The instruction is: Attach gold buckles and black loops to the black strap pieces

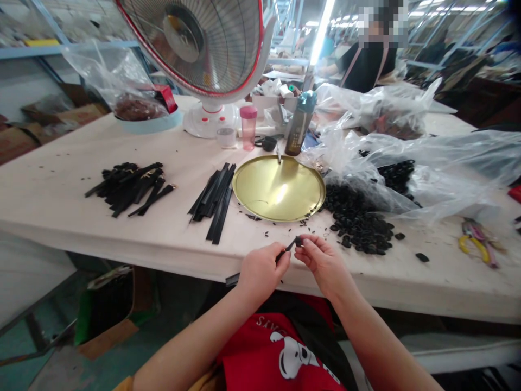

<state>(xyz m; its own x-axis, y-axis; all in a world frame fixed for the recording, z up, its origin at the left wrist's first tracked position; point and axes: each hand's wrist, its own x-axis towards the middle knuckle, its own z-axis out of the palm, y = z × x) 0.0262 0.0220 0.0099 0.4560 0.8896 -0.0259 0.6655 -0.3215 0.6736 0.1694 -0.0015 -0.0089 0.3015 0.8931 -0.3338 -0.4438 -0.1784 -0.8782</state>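
Observation:
At the table's front edge my left hand (262, 271) is closed around a black strap (233, 280), whose one end sticks out below the wrist side. The strap's other end reaches toward my right hand (321, 263). Between the right thumb and fingertips is a small black piece (298, 241), touching or joined to the strap's tip; which of these I cannot tell. Just beyond the hands lies a round gold tray (280, 187). Left of it rest flat black strips (214, 195), and farther left a pile of black straps (134, 184) with small gold-coloured bits.
Many small black pieces (360, 222) spill from a clear plastic bag (451, 168) on the right. Yellow-handled pliers (476, 244) lie at far right. Behind the tray stand a heater fan (199, 43), a pink cup (248, 127) and a dark bottle (299, 127). A person (366, 60) is in the background.

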